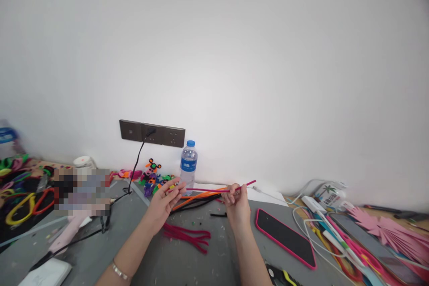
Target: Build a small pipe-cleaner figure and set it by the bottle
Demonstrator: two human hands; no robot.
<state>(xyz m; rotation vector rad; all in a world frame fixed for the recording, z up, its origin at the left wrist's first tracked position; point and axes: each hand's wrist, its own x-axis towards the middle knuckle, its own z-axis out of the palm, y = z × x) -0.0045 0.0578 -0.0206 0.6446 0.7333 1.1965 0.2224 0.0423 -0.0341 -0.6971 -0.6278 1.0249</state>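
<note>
A thin magenta pipe cleaner (209,190) stretches between my two hands above the grey mat. My left hand (168,196) pinches its left end. Near its right end, the fingers of my right hand (237,199) are closed on it, and the tip sticks out up to the right. Orange pipe cleaners (192,198) and black ones (197,204) lie just behind and below it. A bundle of magenta pipe cleaners (189,233) rests on the mat below, and a short black piece (217,215) is close to my right hand.
A water bottle (188,165) stands by the wall, beside small colourful figures (152,178). A pink-edged phone (284,237) lies right of my right hand. Scissors, cables and pink paper (390,234) fill the right side. A black cord (78,237) crosses the left.
</note>
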